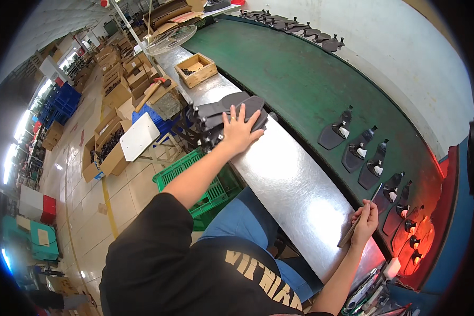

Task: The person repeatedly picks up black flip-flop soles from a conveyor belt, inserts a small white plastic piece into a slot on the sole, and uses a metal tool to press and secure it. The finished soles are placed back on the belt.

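My left hand (239, 131) lies with its fingers spread on top of a stack of dark grey shoe soles (220, 108) at the far end of the metal table (295, 174). Small heel parts stick out along the stack's left side. Over the table's near right end, my right hand (365, 224) is closed around a thin, flat stick-like tool (345, 240). One end of it points up past my fingers; its exact kind does not show. Beyond that hand, a row of dark soles with heels and white pieces (375, 167) rests on the green belt.
The green conveyor belt (279, 58) runs alongside the table, toward a red-lit opening (424, 242) at right. More soles (300, 29) line its far edge. A wooden box (196, 70), a hammer (152, 94), a green crate (195, 184) and hand tools (363, 292) are nearby.
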A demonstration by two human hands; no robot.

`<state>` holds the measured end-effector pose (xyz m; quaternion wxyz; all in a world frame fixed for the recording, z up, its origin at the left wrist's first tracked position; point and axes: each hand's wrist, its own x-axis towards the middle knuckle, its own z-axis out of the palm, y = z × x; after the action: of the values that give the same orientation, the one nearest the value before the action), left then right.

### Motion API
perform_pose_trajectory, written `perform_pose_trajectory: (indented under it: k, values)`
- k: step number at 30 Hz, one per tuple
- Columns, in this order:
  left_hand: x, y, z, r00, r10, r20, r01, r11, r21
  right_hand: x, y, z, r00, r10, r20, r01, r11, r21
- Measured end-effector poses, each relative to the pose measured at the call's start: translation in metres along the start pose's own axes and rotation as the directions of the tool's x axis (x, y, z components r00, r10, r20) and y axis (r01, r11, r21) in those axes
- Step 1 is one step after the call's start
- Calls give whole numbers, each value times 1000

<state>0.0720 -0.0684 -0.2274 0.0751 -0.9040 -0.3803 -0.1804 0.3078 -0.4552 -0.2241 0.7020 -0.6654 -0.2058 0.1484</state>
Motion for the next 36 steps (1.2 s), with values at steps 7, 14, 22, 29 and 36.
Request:
perform_pose_trajectory:
  k: [7, 14, 22, 29, 36]
  values:
    - [42, -45, 13, 998, 39, -39, -33, 989, 147, 1, 1, -2, 1000, -2, 16, 2, 1000, 23]
    - [62, -57, 29, 993, -93, -74, 108, 968, 228, 4, 7, 1, 999, 16, -43, -16, 1000, 9]
    - [79, 93, 16, 967, 219, -131, -255, 812, -526, -1, 2, 12, 933, -262, -246, 116, 867, -484]
    - [120, 221, 42, 968, 216, 130, -123, 855, -503, -33, -19, -6, 952, -221, -211, -16, 653, -757]
    - [114, 191, 74, 927, 375, 7, -300, 753, -586, -89, -23, -57, 952, -152, -267, -126, 600, -790]
